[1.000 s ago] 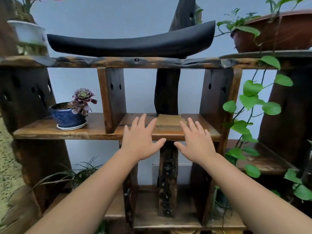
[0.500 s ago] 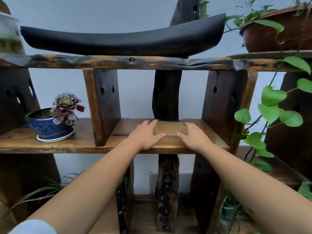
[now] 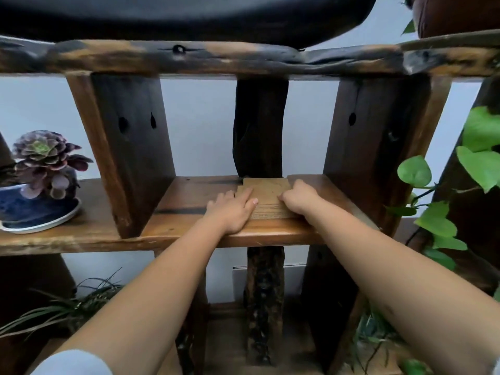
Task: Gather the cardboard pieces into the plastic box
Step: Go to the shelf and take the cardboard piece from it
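A stack of brown cardboard pieces [image 3: 267, 194] lies on the middle wooden shelf [image 3: 189, 234], against a dark upright post. My left hand [image 3: 231, 211] presses on the stack's left side, fingers laid over its top. On the right side, my right hand [image 3: 299, 200] curls around the stack's edge. Both hands clasp the stack between them, and it still rests on the shelf. No plastic box is in view.
A purple succulent in a blue pot [image 3: 35, 190] stands on the shelf at the left. Thick wooden uprights [image 3: 127, 158] flank the compartment. A low upper shelf beam [image 3: 243, 58] hangs overhead. Green vine leaves [image 3: 433, 196] trail at the right.
Both hands moved forward from the shelf's front edge and closed in on the cardboard stack from either side. The camera moved closer to the shelf.
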A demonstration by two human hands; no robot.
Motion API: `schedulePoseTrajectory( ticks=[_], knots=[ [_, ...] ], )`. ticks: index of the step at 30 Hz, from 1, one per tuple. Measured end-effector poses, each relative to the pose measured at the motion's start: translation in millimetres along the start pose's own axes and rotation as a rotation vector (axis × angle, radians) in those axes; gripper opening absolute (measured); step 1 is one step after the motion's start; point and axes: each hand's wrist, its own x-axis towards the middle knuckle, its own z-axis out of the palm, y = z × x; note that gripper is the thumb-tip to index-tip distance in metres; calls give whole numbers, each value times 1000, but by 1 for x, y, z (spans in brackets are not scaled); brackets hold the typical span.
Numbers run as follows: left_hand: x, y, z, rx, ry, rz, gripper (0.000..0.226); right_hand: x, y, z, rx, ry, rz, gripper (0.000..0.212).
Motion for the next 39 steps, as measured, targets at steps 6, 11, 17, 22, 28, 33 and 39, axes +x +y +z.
schedulePoseTrajectory(
  ticks=[6, 11, 17, 22, 28, 33, 39],
  knots=[
    [4, 1, 4, 16, 10, -1, 59, 14, -7, -10, 147, -86, 124, 52],
    [1, 1, 2, -3, 9, 11, 59, 18, -5, -14, 361, -198, 209, 35],
    [-3, 1, 1, -33, 31, 32, 59, 7, -7, -19, 628, -393, 241, 28],
    [-7, 0, -7, -200, 38, 36, 68, -6, 3, -9, 778, -271, 107, 54],
    [-15, -8, -32, -751, -36, 39, 115, -14, 14, -16, 687, -185, -233, 88],
    [-19, -6, -39, -807, 165, 61, 94, -20, 5, -24, 329, 2, -465, 95],
    [-19, 1, -37, -720, 242, 33, 88, -22, 8, -7, 252, 118, -491, 108]
  ],
)
